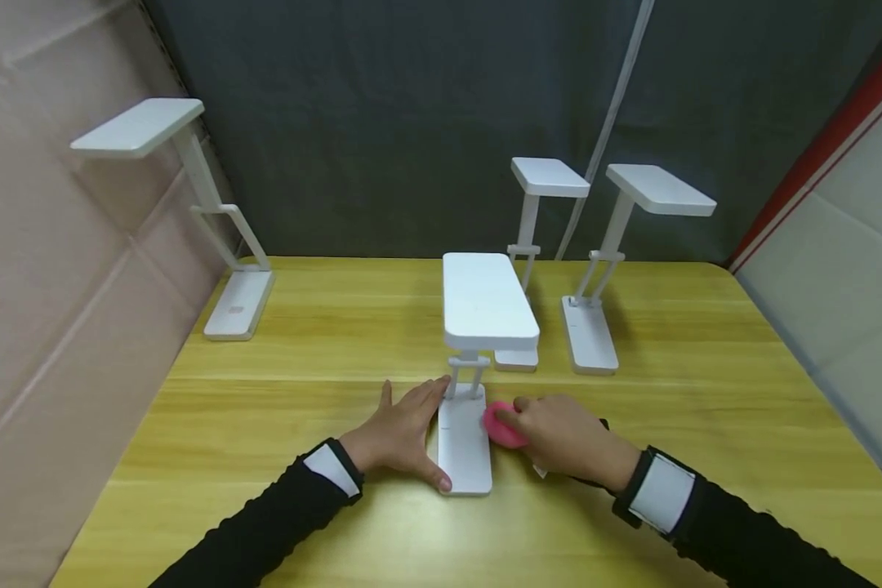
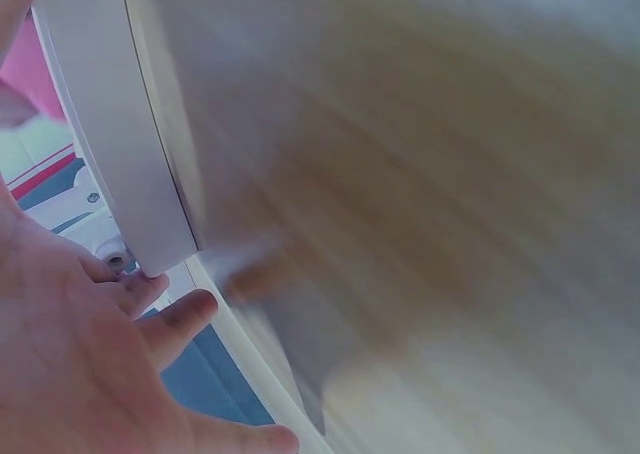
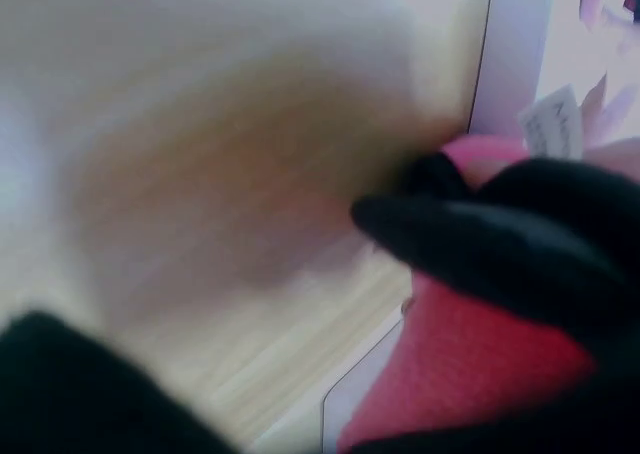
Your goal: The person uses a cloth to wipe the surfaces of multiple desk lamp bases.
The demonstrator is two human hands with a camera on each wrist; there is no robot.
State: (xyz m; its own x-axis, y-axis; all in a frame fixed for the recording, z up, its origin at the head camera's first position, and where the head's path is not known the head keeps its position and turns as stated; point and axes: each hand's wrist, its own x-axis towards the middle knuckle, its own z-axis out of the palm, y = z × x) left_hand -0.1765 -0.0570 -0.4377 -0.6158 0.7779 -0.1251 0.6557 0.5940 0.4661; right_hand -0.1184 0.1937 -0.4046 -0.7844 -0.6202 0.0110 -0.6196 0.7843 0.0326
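In the head view, the nearest white desk lamp (image 1: 488,298) stands upright on the tabletop (image 1: 301,523), its base (image 1: 465,445) between the two hands. The left hand (image 1: 400,433), fingers spread, touches the base's left side; the right hand (image 1: 562,433) grips a pink cloth (image 1: 505,425) at its right edge. This looks like wiping: brace firmly on the left so that side pressure does not slide the lamp, and keep strokes along the edge.

In the left wrist view, fingertips lie near the pivot (image 2: 118,259); press the base only, sparing the stand.

In the right wrist view, a white label (image 3: 555,124) shows beside the pink cloth; best keep it off the surface.
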